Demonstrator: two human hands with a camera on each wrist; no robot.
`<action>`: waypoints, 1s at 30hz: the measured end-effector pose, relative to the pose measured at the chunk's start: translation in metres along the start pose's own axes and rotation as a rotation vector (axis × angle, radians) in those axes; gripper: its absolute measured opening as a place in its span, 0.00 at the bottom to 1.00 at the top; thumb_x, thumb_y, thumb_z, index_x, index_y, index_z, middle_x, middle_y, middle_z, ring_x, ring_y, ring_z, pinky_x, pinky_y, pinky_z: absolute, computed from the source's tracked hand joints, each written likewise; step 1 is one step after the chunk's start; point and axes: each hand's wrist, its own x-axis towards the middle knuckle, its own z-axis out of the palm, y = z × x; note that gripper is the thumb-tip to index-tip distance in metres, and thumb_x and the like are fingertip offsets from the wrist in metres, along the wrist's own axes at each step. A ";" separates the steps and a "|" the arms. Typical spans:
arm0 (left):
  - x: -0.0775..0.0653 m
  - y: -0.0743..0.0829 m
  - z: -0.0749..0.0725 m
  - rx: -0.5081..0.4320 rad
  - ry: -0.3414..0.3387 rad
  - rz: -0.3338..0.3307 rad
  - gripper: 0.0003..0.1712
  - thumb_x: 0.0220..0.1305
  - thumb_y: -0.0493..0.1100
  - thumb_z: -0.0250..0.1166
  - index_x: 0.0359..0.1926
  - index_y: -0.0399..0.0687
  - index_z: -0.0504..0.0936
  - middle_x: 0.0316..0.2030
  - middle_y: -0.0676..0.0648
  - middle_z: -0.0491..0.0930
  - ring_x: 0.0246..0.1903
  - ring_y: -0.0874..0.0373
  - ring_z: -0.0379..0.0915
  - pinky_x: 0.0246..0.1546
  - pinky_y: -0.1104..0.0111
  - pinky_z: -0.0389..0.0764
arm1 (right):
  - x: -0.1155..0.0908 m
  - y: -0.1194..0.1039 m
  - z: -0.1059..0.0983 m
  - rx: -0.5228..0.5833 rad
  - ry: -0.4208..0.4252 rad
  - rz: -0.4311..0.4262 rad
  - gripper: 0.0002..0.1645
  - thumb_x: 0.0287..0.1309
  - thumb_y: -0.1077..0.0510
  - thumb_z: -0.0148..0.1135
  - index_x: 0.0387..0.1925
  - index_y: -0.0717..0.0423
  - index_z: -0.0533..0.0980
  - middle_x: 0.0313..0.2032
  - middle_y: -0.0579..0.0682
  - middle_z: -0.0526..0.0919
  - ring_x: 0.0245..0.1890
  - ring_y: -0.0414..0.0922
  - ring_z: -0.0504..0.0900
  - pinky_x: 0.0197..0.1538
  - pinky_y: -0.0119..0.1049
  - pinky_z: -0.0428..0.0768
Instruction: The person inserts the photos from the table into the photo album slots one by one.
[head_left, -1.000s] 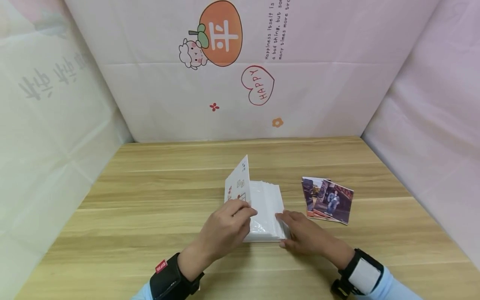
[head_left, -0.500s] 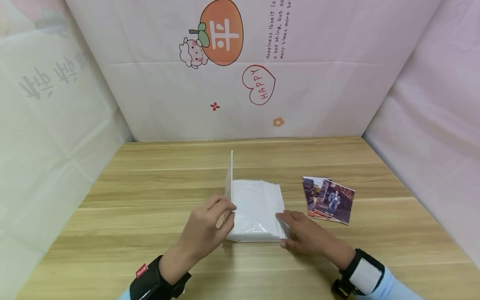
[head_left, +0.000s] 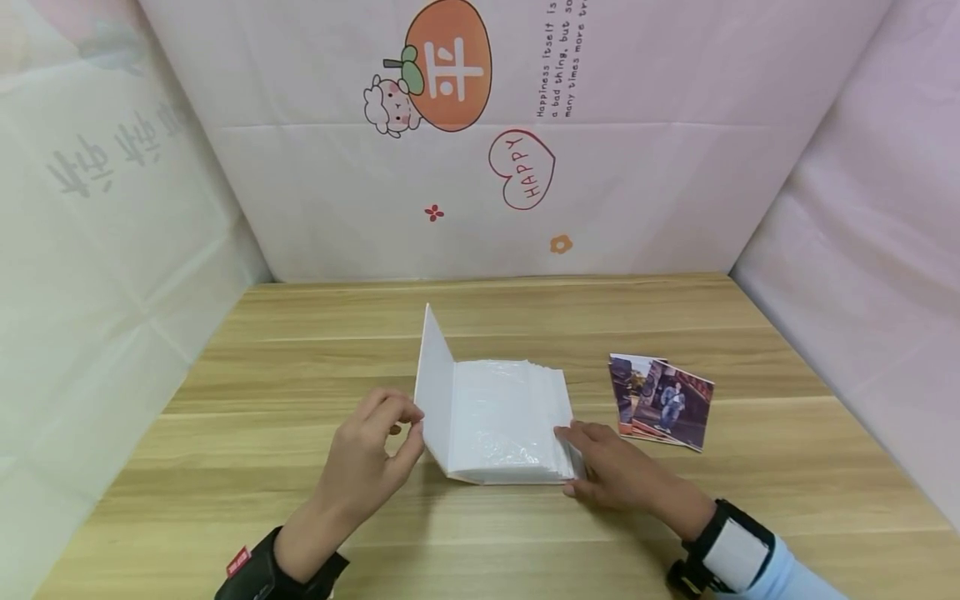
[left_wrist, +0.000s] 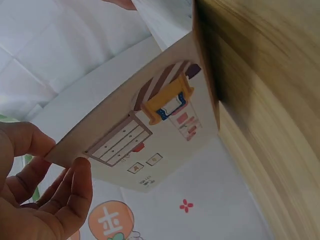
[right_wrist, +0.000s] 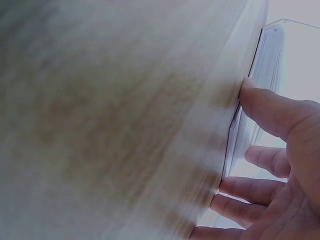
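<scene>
A small photo album [head_left: 498, 417] with shiny clear sleeves lies on the table in the head view. Its white front cover [head_left: 437, 392] stands raised at the left, leaning outward. My left hand [head_left: 367, 454] pinches the cover's free edge between thumb and fingers. Printed drawings on the outer side of the cover [left_wrist: 170, 135] show in the left wrist view. My right hand [head_left: 618, 471] touches the album's right edge near its front corner, thumb low and fingers extended along the side. The right wrist view shows these fingers [right_wrist: 252, 189] fairly straight against the edge.
Several overlapping photo prints [head_left: 675, 408] lie to the right of the album, beyond my right hand. A wooden tabletop [head_left: 300, 367] surrounds everything. White printed cloth [head_left: 637, 192] hangs behind it and along both sides.
My left hand has moved left, swinging the cover from leaning over the pages, through upright, to leaning outward. More of the sleeves show. My right hand has stayed at the album's edge.
</scene>
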 end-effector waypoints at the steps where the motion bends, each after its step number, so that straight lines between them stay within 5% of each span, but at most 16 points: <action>1: -0.001 -0.001 -0.001 0.004 0.001 -0.010 0.11 0.45 0.24 0.62 0.31 0.39 0.77 0.37 0.43 0.74 0.29 0.58 0.75 0.24 0.72 0.77 | 0.000 0.000 -0.001 0.002 -0.002 -0.002 0.42 0.51 0.49 0.67 0.63 0.63 0.63 0.57 0.71 0.66 0.54 0.64 0.68 0.52 0.57 0.69; 11: -0.012 -0.005 -0.010 0.006 0.002 -0.140 0.17 0.42 0.20 0.59 0.37 0.32 0.77 0.43 0.37 0.73 0.26 0.58 0.70 0.21 0.79 0.75 | 0.000 0.000 -0.001 -0.005 -0.012 -0.020 0.41 0.53 0.49 0.66 0.63 0.64 0.63 0.58 0.70 0.65 0.56 0.64 0.67 0.53 0.57 0.67; 17: -0.018 -0.010 -0.014 0.081 -0.029 -0.298 0.21 0.38 0.20 0.58 0.39 0.33 0.76 0.41 0.36 0.72 0.21 0.60 0.66 0.17 0.77 0.72 | 0.000 -0.001 0.000 -0.015 -0.009 -0.021 0.41 0.52 0.50 0.67 0.62 0.65 0.63 0.57 0.71 0.66 0.56 0.64 0.66 0.53 0.56 0.67; 22: -0.021 -0.014 -0.021 0.165 -0.160 -0.469 0.21 0.38 0.23 0.61 0.40 0.33 0.76 0.40 0.34 0.71 0.18 0.59 0.61 0.14 0.72 0.65 | 0.001 -0.001 0.000 -0.011 -0.011 -0.023 0.41 0.51 0.51 0.67 0.62 0.66 0.63 0.57 0.72 0.65 0.55 0.64 0.66 0.53 0.56 0.67; 26: -0.023 -0.016 -0.024 0.210 -0.332 -0.629 0.18 0.44 0.30 0.65 0.41 0.34 0.77 0.43 0.33 0.69 0.26 0.51 0.69 0.23 0.66 0.71 | 0.001 -0.001 0.000 -0.016 -0.010 -0.021 0.41 0.51 0.50 0.67 0.62 0.66 0.64 0.57 0.72 0.66 0.55 0.64 0.67 0.53 0.56 0.67; 30: -0.027 -0.021 -0.020 0.230 -0.464 -0.711 0.19 0.45 0.37 0.71 0.40 0.36 0.77 0.45 0.33 0.67 0.33 0.47 0.71 0.31 0.60 0.75 | 0.000 -0.001 -0.002 -0.017 -0.004 -0.017 0.41 0.50 0.50 0.68 0.61 0.67 0.64 0.57 0.72 0.66 0.55 0.65 0.67 0.53 0.57 0.67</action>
